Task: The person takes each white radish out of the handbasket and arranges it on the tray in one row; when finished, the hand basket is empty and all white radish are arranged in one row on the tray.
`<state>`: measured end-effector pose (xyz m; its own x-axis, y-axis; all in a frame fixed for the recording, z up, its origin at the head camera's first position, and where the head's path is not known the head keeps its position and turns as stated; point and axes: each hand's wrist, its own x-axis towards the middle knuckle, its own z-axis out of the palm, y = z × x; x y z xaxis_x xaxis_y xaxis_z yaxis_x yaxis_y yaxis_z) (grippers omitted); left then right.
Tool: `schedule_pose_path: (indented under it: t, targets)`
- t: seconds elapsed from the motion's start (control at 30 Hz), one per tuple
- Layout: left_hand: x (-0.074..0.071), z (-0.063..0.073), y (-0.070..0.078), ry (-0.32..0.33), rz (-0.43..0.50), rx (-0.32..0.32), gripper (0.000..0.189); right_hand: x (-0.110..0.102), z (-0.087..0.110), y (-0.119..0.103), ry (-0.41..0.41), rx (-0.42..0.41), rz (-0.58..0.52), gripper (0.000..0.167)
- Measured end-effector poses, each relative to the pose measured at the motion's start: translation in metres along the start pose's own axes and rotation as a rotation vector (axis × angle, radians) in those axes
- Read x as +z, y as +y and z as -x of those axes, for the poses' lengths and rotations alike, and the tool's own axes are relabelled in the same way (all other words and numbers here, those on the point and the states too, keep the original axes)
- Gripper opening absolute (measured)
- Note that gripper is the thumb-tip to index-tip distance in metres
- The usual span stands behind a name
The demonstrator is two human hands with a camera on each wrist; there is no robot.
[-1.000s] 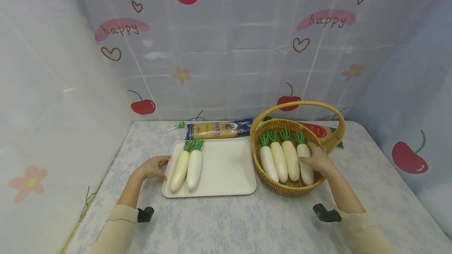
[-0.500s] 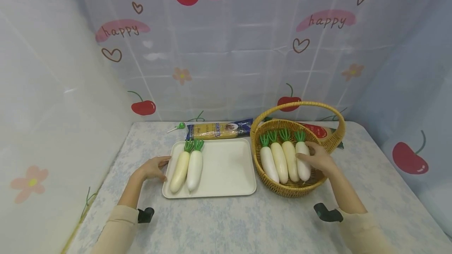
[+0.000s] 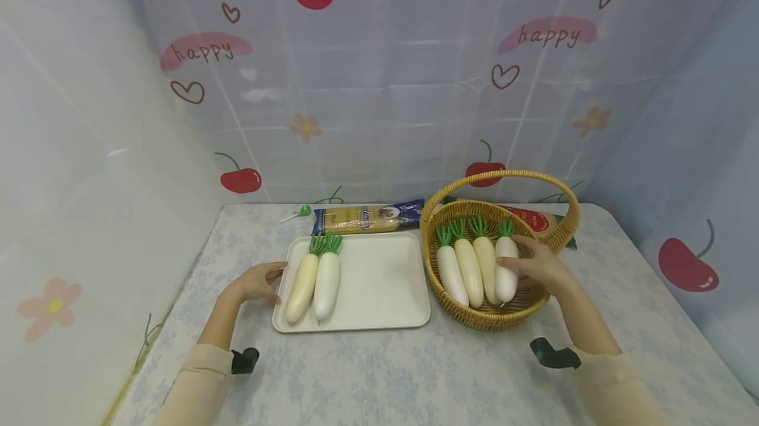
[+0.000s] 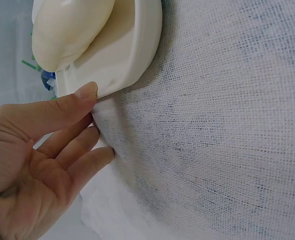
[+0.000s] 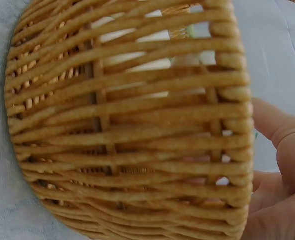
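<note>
In the head view a wicker basket (image 3: 483,324) holds several toy radishes with green tops, some white, some cream. My right hand (image 3: 545,269) reaches over its right side and holds the rightmost white radish (image 3: 506,278), thumb across it; in the right wrist view the basket wall (image 5: 137,120) hides the fingertips. On the left, a white tray (image 3: 382,281) carries a cream radish (image 3: 302,288) and a white radish (image 3: 327,284) side by side. My left hand (image 3: 253,282) touches the tray's left edge, thumb at the rim, other fingers loosely bent, as the left wrist view shows.
Behind the tray lie a long yellow and blue packet (image 3: 362,218) and a green lollipop (image 3: 304,210). A red-labelled package (image 3: 534,218) sits partly hidden behind the basket, whose tall handle (image 3: 504,174) arches over it. A patterned curtain (image 3: 379,116) closes off the back.
My right hand has shifted the rightmost white radish slightly left, against the neighbouring cream one, its tip swinging leftward. The left hand and tray stay put.
</note>
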<state>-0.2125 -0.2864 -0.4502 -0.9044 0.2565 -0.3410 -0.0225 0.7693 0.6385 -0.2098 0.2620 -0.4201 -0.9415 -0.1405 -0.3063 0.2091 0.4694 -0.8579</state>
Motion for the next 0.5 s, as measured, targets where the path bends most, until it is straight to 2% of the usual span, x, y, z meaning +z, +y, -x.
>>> schedule_pose_path:
  t: [0.37,0.5]
  targets:
    - [0.0001,-0.0022,-0.0020,0.010,-0.028,-0.007,0.088,0.0079,0.0013,-0.0026,0.027,-0.069,0.005,0.089]
    - [0.0001,-0.0012,-0.0028,0.009,-0.011,-0.010,0.088,0.0087,0.0018,-0.0052,0.023,-0.106,-0.018,0.089]
